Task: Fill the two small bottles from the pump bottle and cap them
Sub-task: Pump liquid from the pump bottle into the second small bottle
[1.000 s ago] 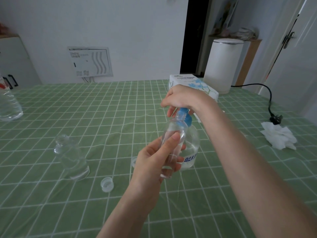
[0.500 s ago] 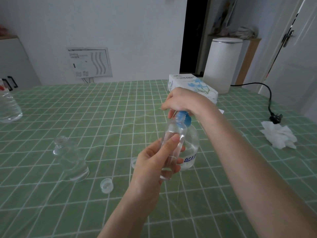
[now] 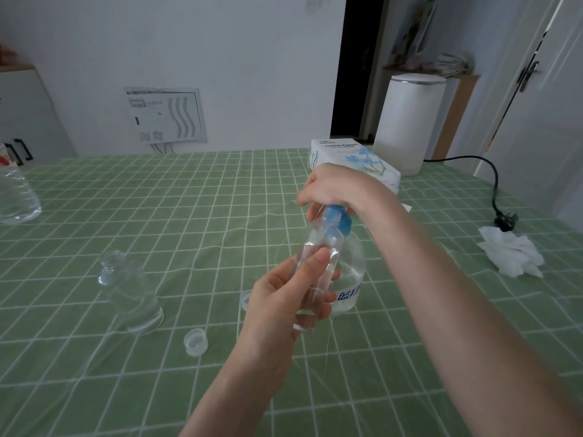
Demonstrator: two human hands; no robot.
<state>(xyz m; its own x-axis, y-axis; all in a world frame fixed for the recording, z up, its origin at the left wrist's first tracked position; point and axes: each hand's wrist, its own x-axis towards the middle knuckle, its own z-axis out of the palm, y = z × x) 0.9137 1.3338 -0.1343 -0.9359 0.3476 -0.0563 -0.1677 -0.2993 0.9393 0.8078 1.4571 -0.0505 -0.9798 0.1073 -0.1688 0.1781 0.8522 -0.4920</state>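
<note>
My left hand (image 3: 284,298) grips a small clear bottle (image 3: 318,263), tilted, with its open neck up under the blue pump head. My right hand (image 3: 334,190) lies closed over the top of the pump bottle (image 3: 350,275), a clear rounded bottle with a blue collar and blue label text, standing on the table behind the small bottle. A second small clear bottle (image 3: 129,288), uncapped, stands upright to the left. One clear cap (image 3: 195,341) lies in front of it; another cap (image 3: 245,300) shows partly behind my left hand.
The table has a green checked cloth (image 3: 189,216) under clear film. A tissue box (image 3: 350,159) and white bin (image 3: 407,121) sit at the back right, a crumpled tissue (image 3: 511,257) and black plug (image 3: 504,220) at the right, a large water bottle (image 3: 15,197) at the far left.
My right hand has sunk slightly on the pump head. The small bottle in my left hand stays at the nozzle.
</note>
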